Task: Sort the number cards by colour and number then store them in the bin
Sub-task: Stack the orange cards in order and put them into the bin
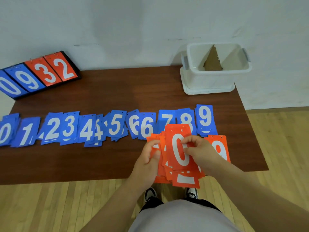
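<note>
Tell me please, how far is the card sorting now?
Done: the blue cards lie in a row on the table, piles 0 to 9. In hand: the left hand holds the orange stack while the right hand pinches its top 0 card; one orange 9 is laid out. Left: the other orange cards, then storing; no cards show in the bin.

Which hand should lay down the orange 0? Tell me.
Right, probably. The right hand already pinches the orange 0 card, while the left hand is occupied gripping the orange stack.
</note>
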### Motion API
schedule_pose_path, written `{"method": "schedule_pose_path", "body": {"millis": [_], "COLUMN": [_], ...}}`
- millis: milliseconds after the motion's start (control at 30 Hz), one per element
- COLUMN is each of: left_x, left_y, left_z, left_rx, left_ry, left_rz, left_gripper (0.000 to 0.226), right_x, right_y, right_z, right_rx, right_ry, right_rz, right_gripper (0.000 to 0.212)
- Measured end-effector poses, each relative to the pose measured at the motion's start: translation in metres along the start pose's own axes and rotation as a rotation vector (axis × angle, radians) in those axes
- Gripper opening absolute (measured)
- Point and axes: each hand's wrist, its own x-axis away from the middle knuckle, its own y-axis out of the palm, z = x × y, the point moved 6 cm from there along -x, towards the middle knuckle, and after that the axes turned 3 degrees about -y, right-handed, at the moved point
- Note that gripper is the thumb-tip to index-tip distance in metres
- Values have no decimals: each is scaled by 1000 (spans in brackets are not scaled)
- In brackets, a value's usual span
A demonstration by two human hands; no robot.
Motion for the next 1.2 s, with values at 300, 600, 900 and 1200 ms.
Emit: {"method": "schedule_pose_path", "body": {"millis": [300,600,900,1200], "left_x": [4,-34,-76,-76], "left_y": [19,69,159,165], "left_z": [3,-30,-62,-74], "left_rx": [90,-387,-818,-615], "left_ry": [-56,-69,-316,-435], "left_rz": [-249,-10,382,466], "left_gripper": [18,47,97,93], "right_x": [21,10,-2,-19], "right_y": [16,-89,-203,-237], "right_z": [8,51,104,116], "right_rx": [-191,-49,112,166], "right_ry": [65,54,117,108], "right_rz": [-15,202,225,133], "right_gripper": [25,23,23,17]}}
